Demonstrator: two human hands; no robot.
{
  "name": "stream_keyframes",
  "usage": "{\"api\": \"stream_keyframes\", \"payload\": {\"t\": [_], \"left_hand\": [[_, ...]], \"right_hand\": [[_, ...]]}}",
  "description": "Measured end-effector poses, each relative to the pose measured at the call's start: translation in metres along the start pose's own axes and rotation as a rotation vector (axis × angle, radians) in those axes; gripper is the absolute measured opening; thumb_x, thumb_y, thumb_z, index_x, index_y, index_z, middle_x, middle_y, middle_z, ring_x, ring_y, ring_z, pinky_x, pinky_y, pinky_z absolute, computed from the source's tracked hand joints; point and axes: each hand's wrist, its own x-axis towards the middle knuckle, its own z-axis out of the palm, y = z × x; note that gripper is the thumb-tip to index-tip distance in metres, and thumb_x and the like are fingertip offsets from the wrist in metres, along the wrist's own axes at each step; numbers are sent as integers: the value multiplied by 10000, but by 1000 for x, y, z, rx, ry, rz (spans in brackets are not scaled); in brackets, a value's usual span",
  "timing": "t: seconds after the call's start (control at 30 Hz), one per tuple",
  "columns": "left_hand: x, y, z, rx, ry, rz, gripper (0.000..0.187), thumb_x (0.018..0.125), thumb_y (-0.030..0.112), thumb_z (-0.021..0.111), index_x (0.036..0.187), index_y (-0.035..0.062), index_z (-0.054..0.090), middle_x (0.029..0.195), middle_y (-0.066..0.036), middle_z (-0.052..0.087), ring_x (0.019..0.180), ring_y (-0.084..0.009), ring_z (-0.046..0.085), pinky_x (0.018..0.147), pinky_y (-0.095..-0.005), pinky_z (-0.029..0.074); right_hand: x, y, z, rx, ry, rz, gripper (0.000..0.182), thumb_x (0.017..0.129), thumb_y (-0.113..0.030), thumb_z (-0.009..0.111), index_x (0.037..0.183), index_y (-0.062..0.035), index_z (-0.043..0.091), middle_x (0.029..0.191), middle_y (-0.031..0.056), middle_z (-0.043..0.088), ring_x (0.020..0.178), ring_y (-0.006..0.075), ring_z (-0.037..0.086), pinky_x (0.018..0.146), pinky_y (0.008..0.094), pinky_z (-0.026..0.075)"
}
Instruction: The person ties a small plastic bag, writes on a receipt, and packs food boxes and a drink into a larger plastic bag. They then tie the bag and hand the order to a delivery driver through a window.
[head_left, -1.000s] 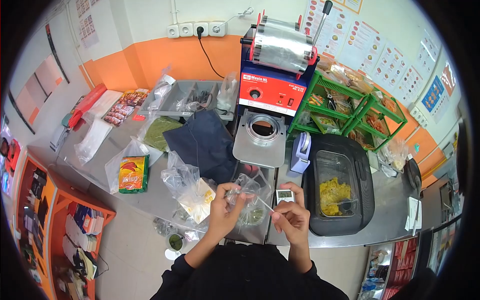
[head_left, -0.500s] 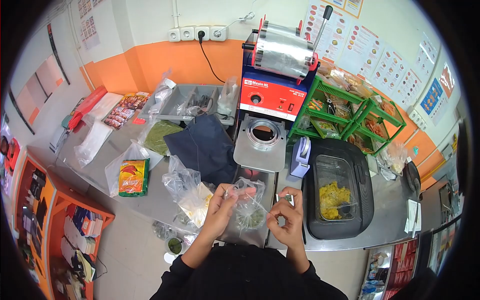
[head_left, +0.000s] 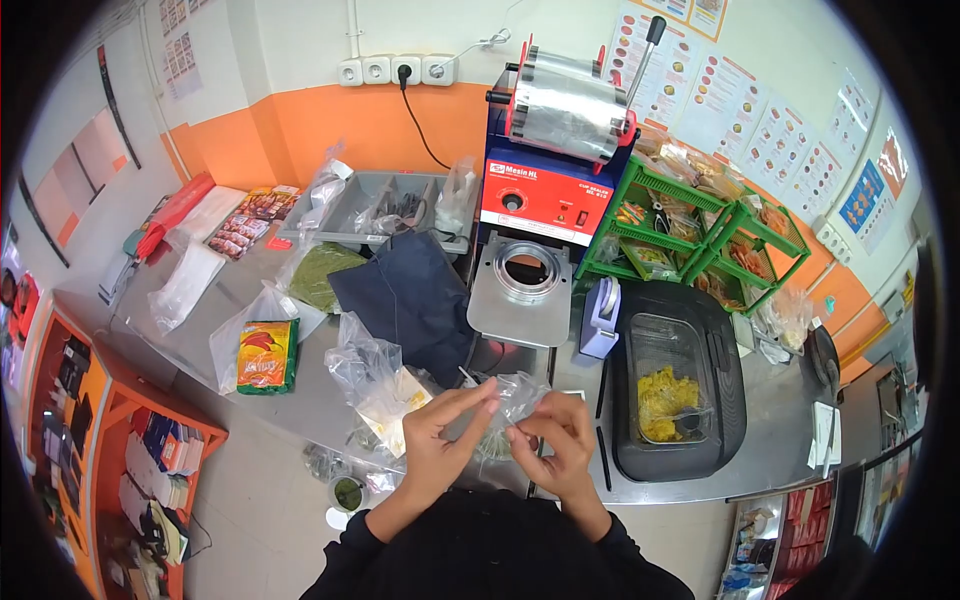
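The steel surface (head_left: 330, 395) runs along an orange-and-white wall, crowded with bags and machines. Just above its near edge, the left hand (head_left: 440, 440) and right hand (head_left: 555, 445) meet on a small clear bag (head_left: 510, 400) with greenish contents; the fingers of both pinch its gathered neck. Closing it well probably calls for a tight pinch near the contents and a twist that keeps the bag upright. Beside it lies a bag of yellow snack (head_left: 385, 385); farther off stand the black fryer (head_left: 680, 375) and the cup sealer (head_left: 550, 170).
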Motion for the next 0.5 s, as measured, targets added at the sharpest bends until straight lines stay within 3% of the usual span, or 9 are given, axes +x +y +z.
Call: {"api": "stream_keyframes", "payload": {"t": [0.03,0.1,0.23,0.3,0.43,0.5], "left_hand": [[1,4,0,0,1,1,262,822,-7,680,1083,-6,678,971,-109,701,843,-150,673,757,-235,503],[2,12,-1,209,25,155,268,799,-6,699,1066,25,695,953,-111,702,828,-165,682,725,-256,523],[10,24,-3,262,14,224,277,802,-20,684,1075,31,693,954,-110,699,828,-192,689,713,-266,532],[14,23,-7,192,-28,159,277,812,-28,670,1083,26,687,969,-115,692,840,-181,686,724,-260,537],[16,12,-14,45,-37,35,275,823,-29,659,1093,22,680,990,-121,684,857,-164,681,751,-255,539],[15,5,-18,-207,-181,-146,277,836,-32,644,1108,18,670,1002,-125,678,889,-146,670,784,-254,537]], "right_hand": [[2,0,0,1,0,-2,132,714,-5,763,800,-2,662,991,111,540,563,83,535,463,216,420],[11,2,-2,-65,-43,-247,167,674,20,774,785,-13,653,928,131,643,637,121,618,534,224,487],[28,3,-5,144,-148,-163,184,663,33,782,794,6,656,879,118,690,730,170,667,615,246,534],[32,3,-4,287,-165,-52,158,688,35,765,811,21,666,907,125,678,766,223,676,660,287,550],[32,2,-3,283,-221,-22,178,691,31,759,851,13,683,898,125,675,808,229,681,697,290,551],[30,4,-7,244,-275,-13,187,706,20,743,887,-7,699,873,112,671,830,214,679,695,287,551]]}}
